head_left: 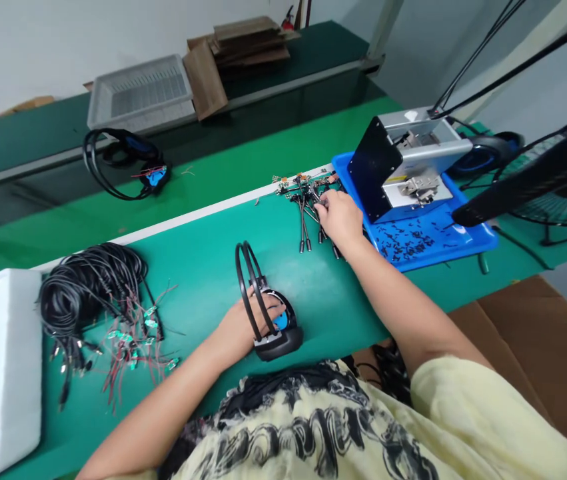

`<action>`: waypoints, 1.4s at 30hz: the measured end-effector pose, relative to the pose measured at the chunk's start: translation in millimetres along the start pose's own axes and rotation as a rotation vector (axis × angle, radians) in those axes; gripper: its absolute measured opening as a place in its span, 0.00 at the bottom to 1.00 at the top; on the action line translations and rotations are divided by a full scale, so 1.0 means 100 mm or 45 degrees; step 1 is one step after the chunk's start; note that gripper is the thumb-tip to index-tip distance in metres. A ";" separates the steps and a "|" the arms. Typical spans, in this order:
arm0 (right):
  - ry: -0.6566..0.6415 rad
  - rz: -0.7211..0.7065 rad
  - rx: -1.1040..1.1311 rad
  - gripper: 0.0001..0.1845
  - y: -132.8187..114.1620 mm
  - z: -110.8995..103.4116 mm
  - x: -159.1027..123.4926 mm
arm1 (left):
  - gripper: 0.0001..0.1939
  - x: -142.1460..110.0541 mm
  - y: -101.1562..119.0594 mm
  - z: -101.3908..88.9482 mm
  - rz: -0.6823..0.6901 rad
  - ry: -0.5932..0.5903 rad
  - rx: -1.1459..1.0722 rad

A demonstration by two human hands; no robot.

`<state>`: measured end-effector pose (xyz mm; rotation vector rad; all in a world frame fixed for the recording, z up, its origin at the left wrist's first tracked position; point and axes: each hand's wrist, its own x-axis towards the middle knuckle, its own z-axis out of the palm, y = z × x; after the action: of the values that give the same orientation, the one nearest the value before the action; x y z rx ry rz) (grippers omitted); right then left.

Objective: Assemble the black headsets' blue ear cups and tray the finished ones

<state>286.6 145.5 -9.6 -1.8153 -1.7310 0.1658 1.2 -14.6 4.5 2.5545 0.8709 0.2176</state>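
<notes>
Near the table's front edge lies a black headset (283, 343) with a double-band headband and a blue patch on its ear cup. My left hand (246, 323) reaches through the headband and grips the ear cup, fingers resting over the blue part. Farther forward, my right hand (340, 217) is closed in a pinch at the edge of a pile of short black microphone booms (306, 223) with small boards at their far ends. One boom appears to sit between the thumb and fingers, though the fingers partly hide it.
Right of the pile, a blue tray (473, 240) carries a metal machine (428, 157) and scattered black bits. A black fan (558, 187) stands beyond. At left lie coiled black cables (78, 287) and a white foam box (3, 373). Another headset (156, 177) rests on the far green surface.
</notes>
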 end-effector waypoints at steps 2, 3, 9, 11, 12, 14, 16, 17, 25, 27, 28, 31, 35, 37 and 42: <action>0.052 0.032 0.065 0.11 0.01 -0.05 -0.04 | 0.15 -0.04 0.00 -0.02 0.000 0.018 -0.089; 0.098 0.042 0.124 0.11 0.00 -0.09 -0.07 | 0.15 -0.05 0.00 -0.04 0.007 0.027 -0.138; 0.264 -0.164 0.276 0.13 -0.18 -0.46 -0.22 | 0.12 0.04 -0.02 -0.24 -0.034 0.272 -0.231; 0.237 -0.253 0.216 0.13 -0.30 -0.63 -0.29 | 0.11 0.09 0.01 -0.32 -0.114 0.402 -0.240; 0.201 -0.315 0.175 0.14 -0.36 -0.72 -0.32 | 0.12 0.11 0.03 -0.36 -0.167 0.471 -0.260; 0.049 -0.495 0.055 0.14 -0.50 -0.90 -0.40 | 0.17 0.15 0.07 -0.41 -0.281 0.568 -0.367; -0.211 -0.737 -0.096 0.13 -0.66 -1.04 -0.48 | 0.26 0.18 0.10 -0.44 -0.372 0.587 -0.545; -0.336 -0.860 -0.161 0.13 -0.73 -1.08 -0.51 | 0.30 0.19 0.12 -0.44 -0.399 0.569 -0.631; -0.693 -1.365 0.035 0.11 -1.10 -0.63 -0.49 | 0.18 0.28 0.22 -0.39 -0.704 0.282 -1.420; -0.661 -1.305 0.148 0.12 -1.09 -0.54 -0.52 | 0.18 0.30 0.23 -0.37 -0.818 0.305 -1.616; -0.616 -1.210 0.194 0.14 -1.08 -0.53 -0.56 | 0.19 0.30 0.24 -0.36 -0.864 0.343 -1.706; -0.562 -0.760 0.342 0.15 -0.97 -0.60 -0.82 | 0.21 0.33 0.24 -0.33 -0.976 0.424 -1.855; -0.773 -0.294 0.517 0.15 -0.81 -0.75 -1.27 | 0.21 0.37 0.25 -0.29 -0.973 0.383 -1.870; -0.767 -0.188 0.515 0.20 -0.77 -0.77 -1.43 | 0.19 0.40 0.27 -0.26 -0.938 0.352 -1.877; -0.518 -0.280 0.416 0.12 -0.76 -0.68 -1.56 | 0.18 0.47 0.31 -0.22 -0.928 0.327 -1.859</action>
<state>233.4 -27.7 34.3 -1.4087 -2.0221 0.7235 49.0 -0.1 38.6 0.8220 1.0668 0.6438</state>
